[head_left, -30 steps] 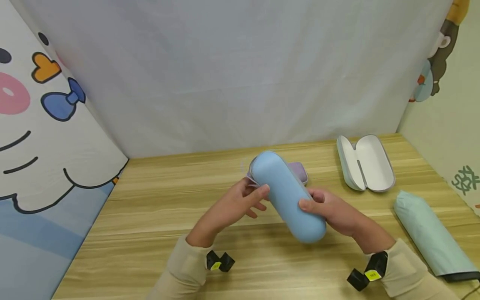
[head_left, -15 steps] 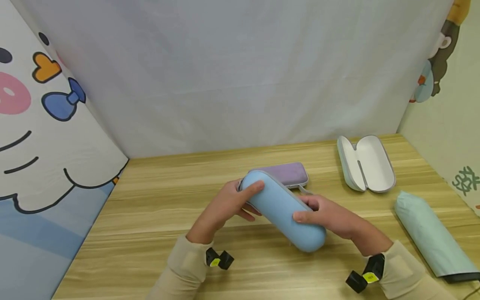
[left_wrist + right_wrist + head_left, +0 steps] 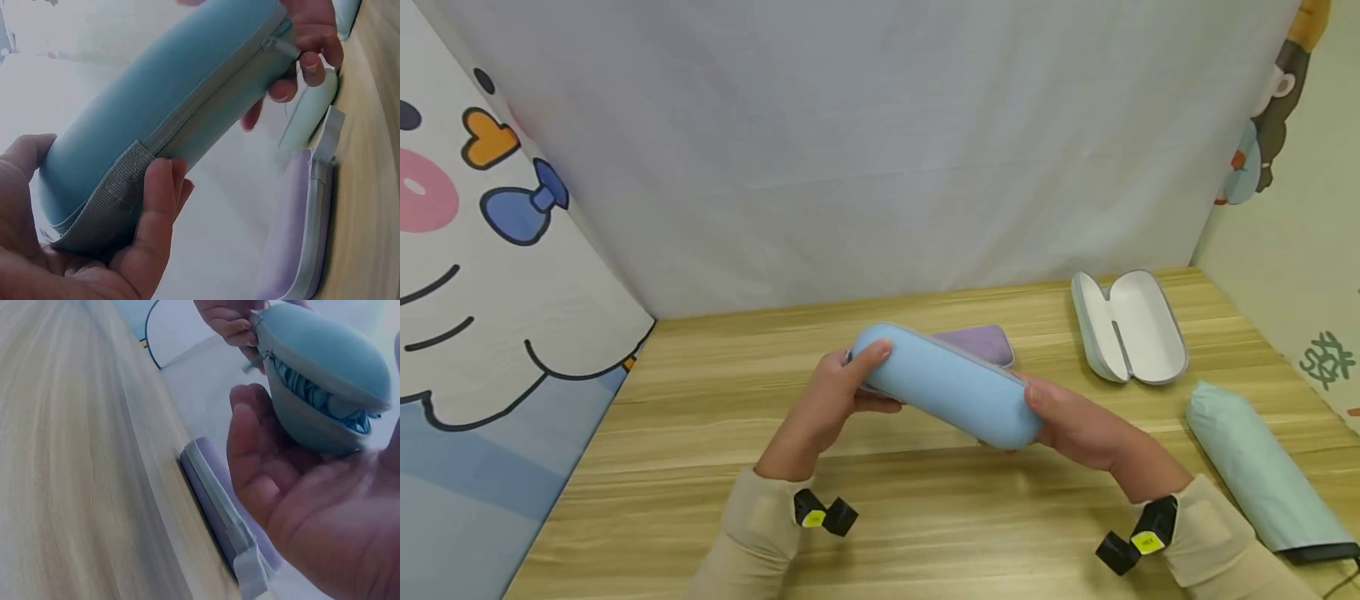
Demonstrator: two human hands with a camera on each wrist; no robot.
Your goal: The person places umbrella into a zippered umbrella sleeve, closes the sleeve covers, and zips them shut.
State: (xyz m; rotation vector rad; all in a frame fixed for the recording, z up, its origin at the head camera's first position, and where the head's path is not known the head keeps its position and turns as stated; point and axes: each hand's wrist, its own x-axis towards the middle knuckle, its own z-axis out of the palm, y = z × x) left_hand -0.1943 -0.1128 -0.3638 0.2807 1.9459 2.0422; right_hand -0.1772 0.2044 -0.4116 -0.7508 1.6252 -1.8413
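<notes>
A light blue zip case (image 3: 940, 383) with rounded ends is held up over the table, tilted down to the right in the head view. My left hand (image 3: 827, 396) grips its left end, thumb on top and fingers by the grey woven strap (image 3: 115, 194). The right hand (image 3: 1078, 425) holds the other end, thumb against the shell and fingers underneath. Along the case's side runs the zip, with a pull tab (image 3: 282, 47) near the right fingers. In the right wrist view the case gapes, and crumpled shiny blue fabric (image 3: 312, 394) shows inside.
Behind the blue case lies a purple zip case (image 3: 981, 343) with a grey strap. An open hard case (image 3: 1150, 333) with white lining stands at the back right. A pale green fabric bundle (image 3: 1262, 467) lies along the wooden table's (image 3: 700, 467) right side.
The blue case has swung closer to level, its left end moving left with my left hand. My right hand has shifted outward to the case's right end.
</notes>
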